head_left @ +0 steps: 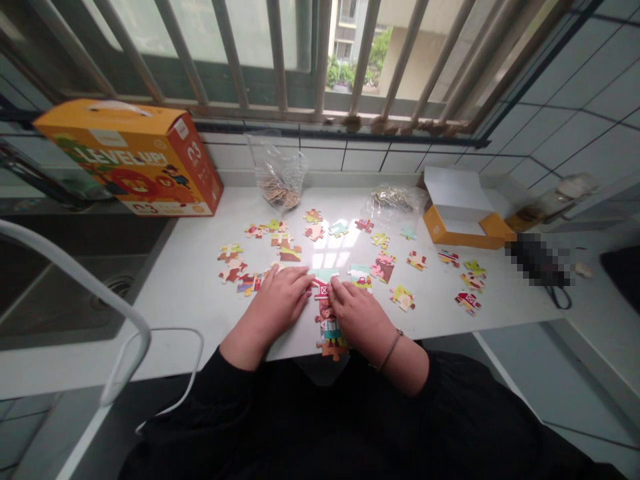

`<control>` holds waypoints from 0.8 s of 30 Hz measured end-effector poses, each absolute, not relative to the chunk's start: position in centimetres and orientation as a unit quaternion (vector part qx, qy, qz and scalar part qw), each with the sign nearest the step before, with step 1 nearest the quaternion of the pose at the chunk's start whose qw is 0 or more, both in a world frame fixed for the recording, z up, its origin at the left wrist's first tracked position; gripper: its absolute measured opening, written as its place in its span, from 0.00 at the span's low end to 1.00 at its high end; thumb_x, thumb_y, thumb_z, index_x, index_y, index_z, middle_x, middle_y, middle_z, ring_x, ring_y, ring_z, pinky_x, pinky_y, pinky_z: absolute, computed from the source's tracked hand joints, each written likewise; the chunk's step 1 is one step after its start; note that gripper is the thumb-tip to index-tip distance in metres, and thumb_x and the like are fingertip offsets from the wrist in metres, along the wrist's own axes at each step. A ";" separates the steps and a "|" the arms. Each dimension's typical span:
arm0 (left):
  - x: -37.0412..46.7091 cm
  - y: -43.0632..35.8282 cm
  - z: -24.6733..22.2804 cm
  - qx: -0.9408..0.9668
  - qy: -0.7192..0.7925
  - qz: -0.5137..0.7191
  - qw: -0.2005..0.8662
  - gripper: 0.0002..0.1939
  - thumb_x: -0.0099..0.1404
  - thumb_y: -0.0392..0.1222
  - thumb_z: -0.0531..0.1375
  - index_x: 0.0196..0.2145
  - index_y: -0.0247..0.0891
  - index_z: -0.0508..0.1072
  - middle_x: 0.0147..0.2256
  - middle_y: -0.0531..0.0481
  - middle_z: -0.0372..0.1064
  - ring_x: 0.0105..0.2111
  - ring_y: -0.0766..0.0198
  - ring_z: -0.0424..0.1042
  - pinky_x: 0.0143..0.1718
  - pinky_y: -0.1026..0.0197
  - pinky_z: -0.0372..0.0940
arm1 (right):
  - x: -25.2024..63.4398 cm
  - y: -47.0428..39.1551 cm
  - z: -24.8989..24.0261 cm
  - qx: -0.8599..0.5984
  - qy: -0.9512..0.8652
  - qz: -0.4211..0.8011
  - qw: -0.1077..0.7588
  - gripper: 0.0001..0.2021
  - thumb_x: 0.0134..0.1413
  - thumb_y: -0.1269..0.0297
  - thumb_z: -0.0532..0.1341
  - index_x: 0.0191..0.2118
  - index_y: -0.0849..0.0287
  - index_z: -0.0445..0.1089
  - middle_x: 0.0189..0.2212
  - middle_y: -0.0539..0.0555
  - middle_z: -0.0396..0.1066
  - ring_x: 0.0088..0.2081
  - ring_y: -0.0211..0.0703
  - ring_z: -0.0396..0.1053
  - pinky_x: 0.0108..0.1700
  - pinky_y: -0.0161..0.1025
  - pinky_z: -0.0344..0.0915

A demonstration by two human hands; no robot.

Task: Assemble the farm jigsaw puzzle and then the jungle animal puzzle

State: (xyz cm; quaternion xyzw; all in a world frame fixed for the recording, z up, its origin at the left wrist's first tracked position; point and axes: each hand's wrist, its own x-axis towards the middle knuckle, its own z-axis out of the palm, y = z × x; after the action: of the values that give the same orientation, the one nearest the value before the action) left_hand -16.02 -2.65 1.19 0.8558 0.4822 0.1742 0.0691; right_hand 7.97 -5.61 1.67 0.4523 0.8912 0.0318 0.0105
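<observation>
Left hand [280, 297]: fingers bent low over the left side of the barn piece [323, 289] – you may be gripping or only pressing, I cannot tell which
Right hand [363, 313]: fingers curled at that piece's right side, thumb side toward the left hand; whether they pinch it, I cannot tell
Puzzle strip [330, 327]: between your hands, running from the barn piece down to the counter's near edge, partly covered by your right hand
Near edge: if you push toward yourself, the strip's lowest tab could slip over the edge and the joins bend apart
Neighbours: the truck piece [363, 277] lies just beside your right fingers, so a sideways sweep could knock it askew
Glare: window light shines on the surface just beyond your hands – it could hide a poorly seated join
Counter [190, 293]: white and glossy, loose pieces spread left, far and right; clear bags [280, 177] and an open box [445, 233] at the far side
Room: sink [50, 300] and orange carton [135, 160] to your left, white tiles [365, 157] and window bars [277, 57] beyond
</observation>
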 end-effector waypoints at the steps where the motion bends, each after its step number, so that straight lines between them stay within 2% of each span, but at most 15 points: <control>1: -16.7 -2.7 1.2 0.847 0.496 0.180 0.061 0.19 0.80 0.42 0.56 0.64 0.42 0.76 0.67 0.38 0.74 0.67 0.45 0.71 0.74 0.31 0.58 | 8.0 -5.6 1.6 0.450 0.892 0.033 0.013 0.26 0.75 0.71 0.55 0.74 0.69 0.66 0.75 0.72 0.64 0.63 0.62 0.71 0.60 0.54 0.74; 4: -19.3 -3.0 1.4 0.818 0.542 0.186 0.040 0.20 0.79 0.40 0.55 0.63 0.37 0.76 0.65 0.35 0.75 0.65 0.42 0.72 0.70 0.34 0.64 | 8.1 -5.6 1.5 0.444 0.895 0.038 0.017 0.26 0.75 0.71 0.55 0.73 0.72 0.67 0.75 0.73 0.62 0.64 0.62 0.70 0.62 0.54 0.74; 7: -21.8 -3.8 2.2 0.803 0.569 0.173 0.042 0.17 0.79 0.41 0.55 0.59 0.39 0.77 0.60 0.36 0.78 0.61 0.41 0.74 0.67 0.34 0.67 | 8.2 -5.6 1.4 0.444 0.895 0.037 0.018 0.26 0.74 0.72 0.55 0.72 0.70 0.69 0.76 0.72 0.62 0.65 0.62 0.70 0.63 0.54 0.73; 10: -22.9 -5.0 3.0 0.816 0.551 0.159 0.079 0.15 0.78 0.47 0.60 0.57 0.41 0.78 0.58 0.39 0.78 0.58 0.43 0.75 0.63 0.37 0.70 | 8.1 -5.7 1.6 0.445 0.895 0.027 0.017 0.26 0.73 0.73 0.55 0.72 0.70 0.70 0.76 0.73 0.62 0.65 0.63 0.69 0.62 0.56 0.74; 14: -22.3 -6.0 2.8 0.827 0.531 0.131 0.128 0.19 0.72 0.55 0.68 0.54 0.42 0.78 0.56 0.40 0.77 0.55 0.44 0.75 0.57 0.42 0.72 | 7.9 -5.8 1.8 0.451 0.892 0.026 0.018 0.26 0.73 0.73 0.55 0.72 0.70 0.70 0.75 0.73 0.63 0.65 0.63 0.70 0.62 0.55 0.74; 19: -21.8 -5.2 2.1 0.813 0.538 0.123 0.188 0.14 0.71 0.51 0.70 0.47 0.41 0.77 0.48 0.43 0.76 0.49 0.48 0.75 0.53 0.46 0.71 | 8.0 -5.8 1.4 0.447 0.894 0.037 0.011 0.26 0.73 0.73 0.55 0.73 0.71 0.68 0.76 0.72 0.63 0.66 0.63 0.70 0.62 0.56 0.74; 24: -20.9 -3.8 2.8 0.813 0.531 0.155 0.180 0.14 0.71 0.47 0.70 0.50 0.42 0.75 0.53 0.42 0.75 0.54 0.46 0.73 0.58 0.45 0.69 | 8.1 -5.8 1.1 0.447 0.893 0.041 0.003 0.27 0.72 0.74 0.56 0.73 0.70 0.69 0.75 0.73 0.63 0.66 0.64 0.69 0.62 0.57 0.73</control>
State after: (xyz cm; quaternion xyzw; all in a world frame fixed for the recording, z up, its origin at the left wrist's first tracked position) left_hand -20.95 -3.78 2.75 0.8133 0.5313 0.1547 0.1796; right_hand 8.07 -5.84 1.12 0.4473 0.8935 0.0407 0.0032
